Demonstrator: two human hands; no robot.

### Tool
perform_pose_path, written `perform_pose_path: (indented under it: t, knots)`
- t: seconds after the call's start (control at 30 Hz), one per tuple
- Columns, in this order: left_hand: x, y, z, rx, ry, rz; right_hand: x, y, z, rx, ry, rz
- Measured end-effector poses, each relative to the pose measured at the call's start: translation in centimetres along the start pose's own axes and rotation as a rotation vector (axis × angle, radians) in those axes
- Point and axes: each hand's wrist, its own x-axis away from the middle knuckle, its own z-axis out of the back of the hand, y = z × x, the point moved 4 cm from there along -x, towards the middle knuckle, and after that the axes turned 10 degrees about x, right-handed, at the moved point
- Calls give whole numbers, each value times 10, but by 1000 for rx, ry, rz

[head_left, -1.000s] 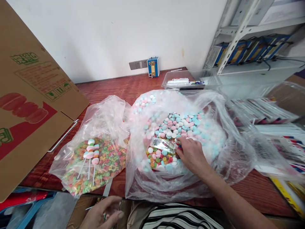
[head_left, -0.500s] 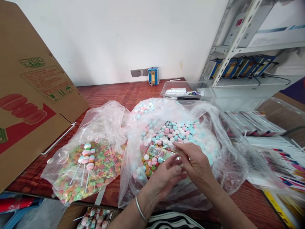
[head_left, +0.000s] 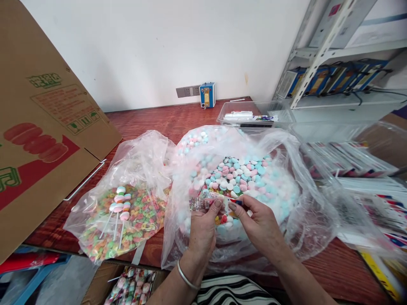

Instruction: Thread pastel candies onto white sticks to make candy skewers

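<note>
My left hand (head_left: 204, 228) pinches a small printed plastic wrapper (head_left: 199, 204) between thumb and fingers. At the wrapper's other end, my right hand (head_left: 262, 220) is also closed on it, thumb and forefinger together. Both hands are over a large clear plastic bag (head_left: 178, 212) of pink, white and blue button-shaped candies (head_left: 233, 171). Some colourful candies show beneath the wrapper, partly covered by my fingers. To the left, several candy sticks (head_left: 119, 207) lie on a clear bag of small ring-shaped candies (head_left: 144, 216).
A tall cardboard box (head_left: 47, 127) stands at left. Below the table edge, an open carton (head_left: 104, 281) holds several candy sticks. A clear plastic tray (head_left: 286, 120) is at the back, beside a small blue device (head_left: 207, 95). Flat printed packs (head_left: 349, 159) fill clear bins at right, near a metal shelf (head_left: 321, 55).
My left hand, loosely spread before, has closed on the wrapper. The wrapper is now stretched between both hands. My right hand has turned inward, and the view has shifted slightly.
</note>
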Motion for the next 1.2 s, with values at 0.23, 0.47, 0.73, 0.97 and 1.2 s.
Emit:
perform_pose_path:
  t: [0.23,0.47,0.73,0.97,1.2]
  knots:
    - [-3,-1,9,-13,40,-13,1,-7,0,186,110,153]
    - [-9,-7,13,120,20,85,2,-10,-1,234,81,253]
    - [-13,-9,23,293,99,94,19,-27,13,-37,218,275]
    - [-6,3,14,223,31,-41,24,-31,-6,-15,186,320]
    - [-1,0,21,232,-67,191,21,-35,-15,-97,129,268]
